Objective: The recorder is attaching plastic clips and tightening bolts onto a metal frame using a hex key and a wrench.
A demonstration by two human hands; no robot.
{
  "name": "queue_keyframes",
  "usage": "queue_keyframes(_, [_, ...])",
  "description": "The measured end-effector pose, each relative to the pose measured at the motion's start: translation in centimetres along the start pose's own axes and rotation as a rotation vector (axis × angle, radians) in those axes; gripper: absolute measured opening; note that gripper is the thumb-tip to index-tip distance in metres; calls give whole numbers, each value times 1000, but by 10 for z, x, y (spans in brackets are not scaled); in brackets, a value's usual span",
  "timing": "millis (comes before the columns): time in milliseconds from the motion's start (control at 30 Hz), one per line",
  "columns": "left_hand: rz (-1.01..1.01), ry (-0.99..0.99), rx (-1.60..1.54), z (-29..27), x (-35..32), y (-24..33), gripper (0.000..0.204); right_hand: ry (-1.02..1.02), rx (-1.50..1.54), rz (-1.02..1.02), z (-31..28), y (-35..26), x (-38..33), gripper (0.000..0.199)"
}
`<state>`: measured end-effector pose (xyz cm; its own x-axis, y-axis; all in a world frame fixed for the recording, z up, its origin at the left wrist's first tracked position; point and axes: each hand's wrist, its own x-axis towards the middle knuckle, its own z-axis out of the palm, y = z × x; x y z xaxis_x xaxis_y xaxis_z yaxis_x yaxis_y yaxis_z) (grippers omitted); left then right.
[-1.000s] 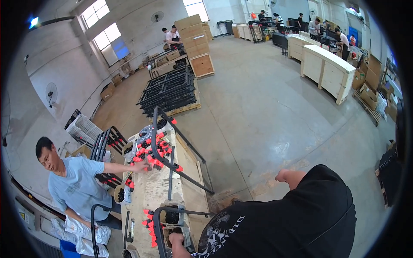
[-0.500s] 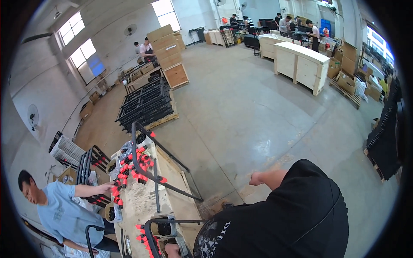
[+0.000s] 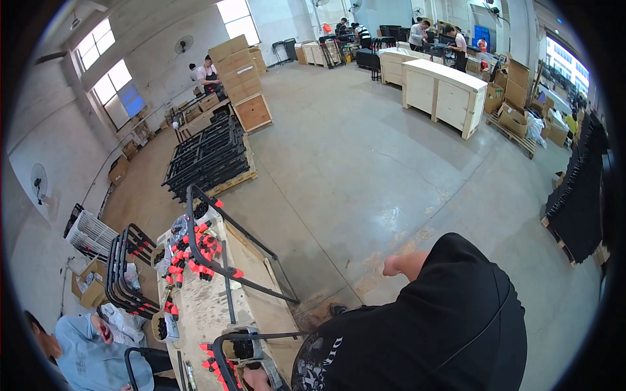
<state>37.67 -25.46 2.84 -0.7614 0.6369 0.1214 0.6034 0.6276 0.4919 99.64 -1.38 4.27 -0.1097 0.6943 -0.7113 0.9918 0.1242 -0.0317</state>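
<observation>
Low at the picture's edge, my left hand [image 3: 253,377] lies at the near end of a long wooden workbench [image 3: 202,313], just under a curved black tube frame [image 3: 261,336]. Whether its fingers grip the frame cannot be made out. Small red-capped parts [image 3: 212,365] lie right beside it. My right hand is hidden; only the bent bare elbow [image 3: 398,264] shows above my black shirt. Farther along the bench lie a long black tube frame [image 3: 225,274] and a heap of red-capped black parts [image 3: 189,251].
A person in a blue shirt [image 3: 85,352] sits left of the bench, next to black tube frames [image 3: 127,267] and a white wire basket [image 3: 91,231]. Beyond are a pallet of black frames [image 3: 208,156], stacked cardboard boxes [image 3: 238,65], wooden crates [image 3: 437,88] and dark racks [image 3: 580,195]. Other people work far off.
The view has swung, so the bench and the person in blue slid down and left. That person's arm, stretched over the bench before, is no longer seen there. My left hand stays at the bench end.
</observation>
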Motion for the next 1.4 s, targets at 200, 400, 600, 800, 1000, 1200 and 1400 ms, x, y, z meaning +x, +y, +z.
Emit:
queue_keyframes(200, [-121, -354, 334, 34, 33, -37, 31, -51, 86, 68, -32, -31, -15, 43])
queue_keyframes(400, [198, -311, 511, 53, 57, -88, 30, -11, 139, 9, -36, -55, -12, 46])
queue_keyframes(600, [61, -362, 80, 55, 71, -79, 27, -22, 131, -5, -15, -35, 2, 44])
queue_keyframes(800, [-102, -412, -346, 39, 77, -72, 25, -37, 150, 102, -14, -13, -9, 39])
queue_keyframes(1000, [-260, -484, -769, 30, 89, -49, 23, 30, 92, 41, 3, 12, -8, 46])
queue_keyframes(1200, [-464, -513, -1184, 17, 89, -31, 22, -18, 246, 95, -2, -6, -10, 44])
queue_keyframes(1400, [-837, -256, -1648, -30, -6, -45, 21, -238, 1010, 108, -25, -86, 27, 31])
